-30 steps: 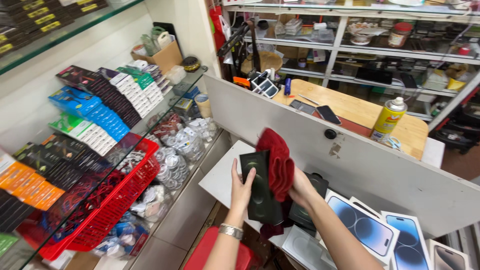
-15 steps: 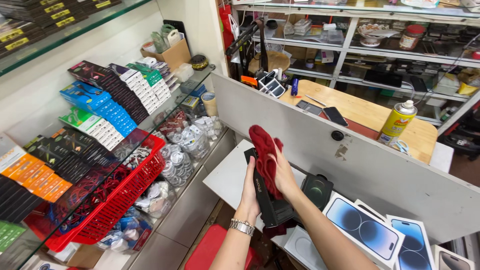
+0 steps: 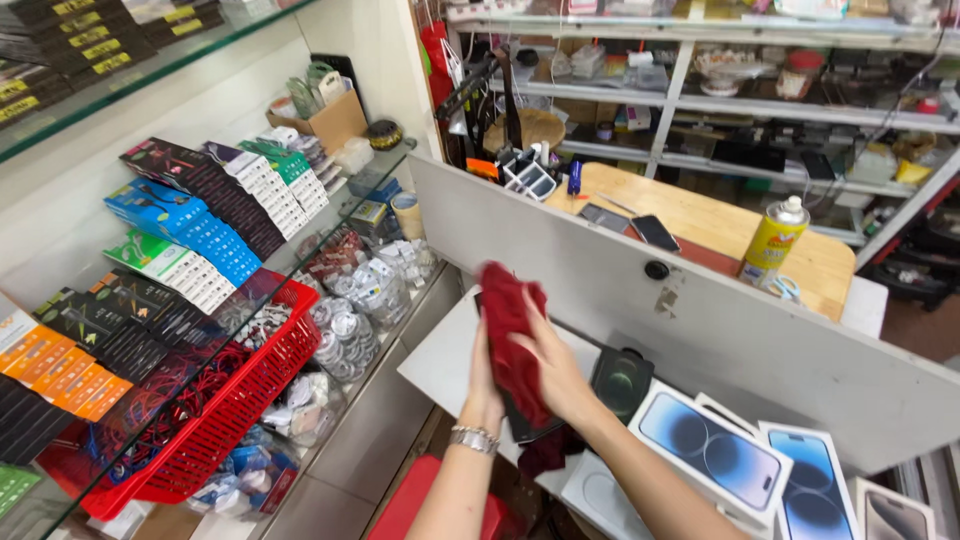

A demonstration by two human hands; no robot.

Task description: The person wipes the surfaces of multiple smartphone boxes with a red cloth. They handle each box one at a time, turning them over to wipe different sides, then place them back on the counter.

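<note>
Two hands sandwich a dark flat phone (image 3: 522, 428) upright above the white worktop (image 3: 440, 365): left hand (image 3: 483, 378) grasps its back, right hand (image 3: 555, 372) presses a crumpled red cloth (image 3: 513, 335) against it; phone boxes (image 3: 708, 450) lie at four o'clock.

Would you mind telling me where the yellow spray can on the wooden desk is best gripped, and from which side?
Grip the yellow spray can around its straight middle, from the near side. It stands upright near the wooden desk edge, and its round body offers a firmer hold than the narrow white cap.
</note>
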